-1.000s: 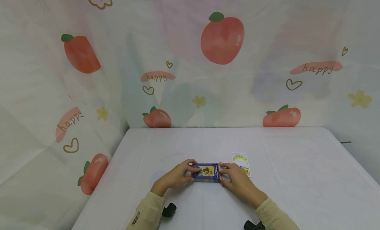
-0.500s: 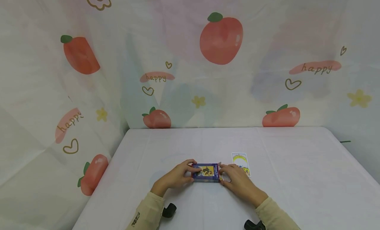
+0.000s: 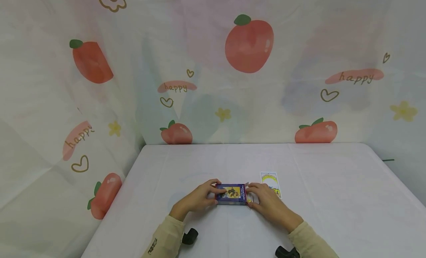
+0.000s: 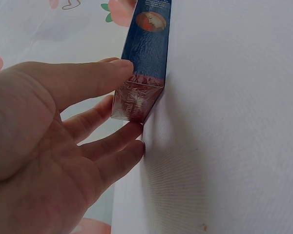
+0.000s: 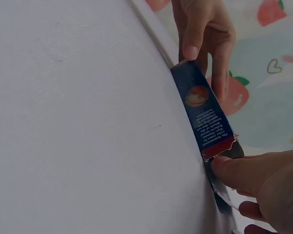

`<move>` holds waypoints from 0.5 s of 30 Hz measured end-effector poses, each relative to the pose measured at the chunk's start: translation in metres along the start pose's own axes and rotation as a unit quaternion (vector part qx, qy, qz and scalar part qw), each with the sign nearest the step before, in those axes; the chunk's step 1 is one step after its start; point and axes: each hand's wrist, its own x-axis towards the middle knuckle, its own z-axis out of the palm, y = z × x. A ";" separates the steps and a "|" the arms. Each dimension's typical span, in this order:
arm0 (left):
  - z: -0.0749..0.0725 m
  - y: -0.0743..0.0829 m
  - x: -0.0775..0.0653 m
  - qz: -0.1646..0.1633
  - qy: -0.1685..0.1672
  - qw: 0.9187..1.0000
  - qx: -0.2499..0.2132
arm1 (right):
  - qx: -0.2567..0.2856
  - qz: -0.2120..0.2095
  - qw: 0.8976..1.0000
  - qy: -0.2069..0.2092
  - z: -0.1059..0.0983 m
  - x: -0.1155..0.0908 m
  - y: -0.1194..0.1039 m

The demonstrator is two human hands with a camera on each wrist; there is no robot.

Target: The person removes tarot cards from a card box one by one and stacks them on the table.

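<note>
A dark blue card box [image 3: 232, 194] with a yellow picture lies flat on the table. My left hand [image 3: 196, 197] holds its left end, index finger on top and thumb on the near side. In the left wrist view that reddish end of the box [image 4: 136, 100] is closed. At the right end, where a torn edge and a loose flap [image 5: 222, 200] show, my right hand [image 3: 271, 206] pinches a small pale and yellow stretch of cards [image 3: 249, 199] just outside the box. A single printed card [image 3: 271, 180] lies behind the right hand, partly covered by it.
A white cloth covers the table [image 3: 316, 169]. Behind it and at the left hangs a curtain [image 3: 206, 102] printed with fruit. Black wrist devices [image 3: 190, 236] sit below both sleeves.
My right hand has shifted very slightly right, and a little more of the pale cards shows at the box's end. My left hand and the box stay in place.
</note>
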 end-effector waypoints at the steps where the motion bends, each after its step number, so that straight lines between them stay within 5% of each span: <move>1: 0.000 0.000 0.000 0.000 0.000 1.000 0.001 | 0.000 -0.002 1.000 -0.001 -0.001 0.000 0.000; 15: 0.000 0.000 0.000 0.005 0.001 1.000 0.008 | 0.023 -0.021 0.999 -0.014 -0.012 0.002 0.005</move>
